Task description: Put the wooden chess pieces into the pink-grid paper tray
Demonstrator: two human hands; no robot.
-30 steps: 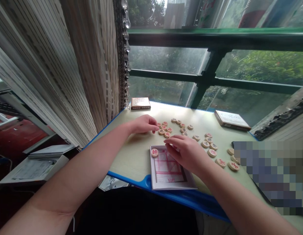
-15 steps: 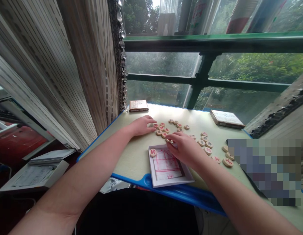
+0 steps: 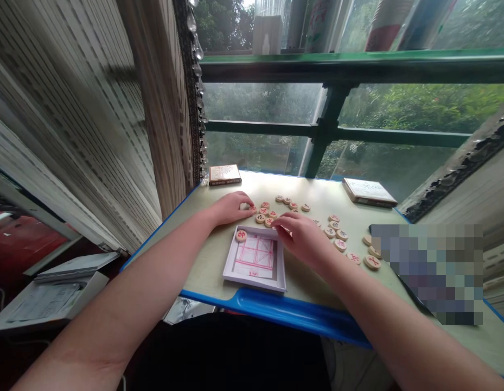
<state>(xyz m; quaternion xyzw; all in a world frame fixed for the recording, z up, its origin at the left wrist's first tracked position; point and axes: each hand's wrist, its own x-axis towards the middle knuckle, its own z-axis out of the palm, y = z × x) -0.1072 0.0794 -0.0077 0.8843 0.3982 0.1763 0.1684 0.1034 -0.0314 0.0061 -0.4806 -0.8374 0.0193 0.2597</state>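
A shallow white box [image 3: 255,259] with a red grid printed inside lies near the desk's front edge. One round wooden chess piece [image 3: 241,235] with a red character sits in its far left corner. My left hand [image 3: 232,207] rests palm down beside a cluster of chess pieces [image 3: 265,213], fingers curled loosely and touching one piece. My right hand [image 3: 302,237] hovers over the box's far right corner, fingers curled and pinched together; what they hold is hidden. More round pieces [image 3: 337,234] lie scattered to the right.
The pale desk [image 3: 219,260] has a blue rim and stands against a green-framed window. A small brown box [image 3: 224,174] lies at the back left, a flat box [image 3: 369,191] at the back right. A striped curtain hangs on the left. A blurred patch covers the right side.
The view has swung, so the white box now appears more to the left and turned. My right hand has drawn back slightly toward the box's far right corner. My left hand stays by the pieces.
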